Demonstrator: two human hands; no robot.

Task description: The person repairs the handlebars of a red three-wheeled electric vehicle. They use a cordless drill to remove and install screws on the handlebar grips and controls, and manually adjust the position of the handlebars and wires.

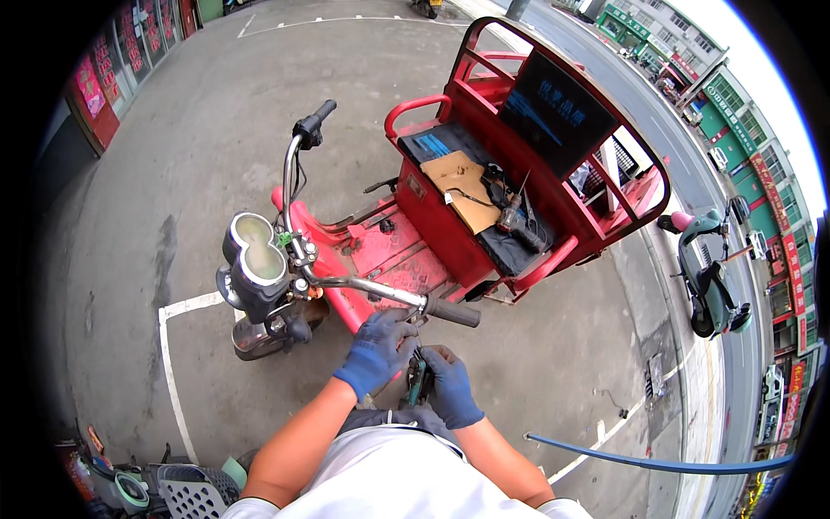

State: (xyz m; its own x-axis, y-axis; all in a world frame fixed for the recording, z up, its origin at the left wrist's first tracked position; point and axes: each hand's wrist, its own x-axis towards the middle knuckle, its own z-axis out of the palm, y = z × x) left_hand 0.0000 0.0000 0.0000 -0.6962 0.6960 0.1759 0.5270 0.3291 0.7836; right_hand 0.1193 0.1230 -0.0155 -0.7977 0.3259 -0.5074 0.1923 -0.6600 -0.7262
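My left hand (378, 353), in a blue and dark work glove, is closed just below the chrome handlebar (367, 285) of a red three-wheeled cart. Its fingers pinch something thin that I cannot make out. My right hand (453, 387), gloved alike, is closed around a pair of green-handled pliers (418, 381), whose tip points up toward the left fingers. Above both hands is the black handlebar grip (453, 312). The cart's twin round gauge housing (257, 251) stands to the left.
On the cart's black seat (445, 138) lie a cardboard piece (462, 186) and a power drill (519, 225). A blue strap or hose (657, 465) stretches across the right. A green scooter (705, 268) is parked by the road. Scooter parts (186, 491) are at lower left.
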